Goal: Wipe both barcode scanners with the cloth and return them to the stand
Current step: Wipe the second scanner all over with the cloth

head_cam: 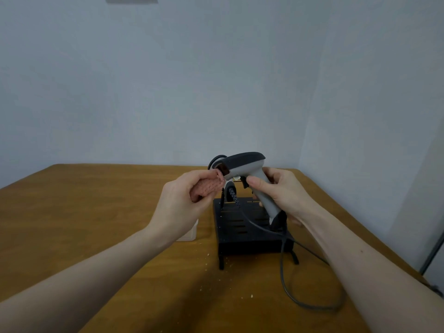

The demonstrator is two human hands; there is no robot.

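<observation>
My right hand (280, 191) grips the handle of a grey and black barcode scanner (247, 164), held up above the black stand (242, 227) with its window facing left. My left hand (182, 200) holds a bunched pink cloth (209, 186) and presses it against the scanner's window. A second scanner (229, 187) stays on the stand behind, mostly hidden by the raised one and the cloth; only part of its dark head and coiled cord show.
The stand sits on a wooden table (96, 212) near its right side. The held scanner's grey cable (288, 292) loops over the table in front of the stand. A small pale block (189, 234) lies under my left wrist. Crumbs dot the wood.
</observation>
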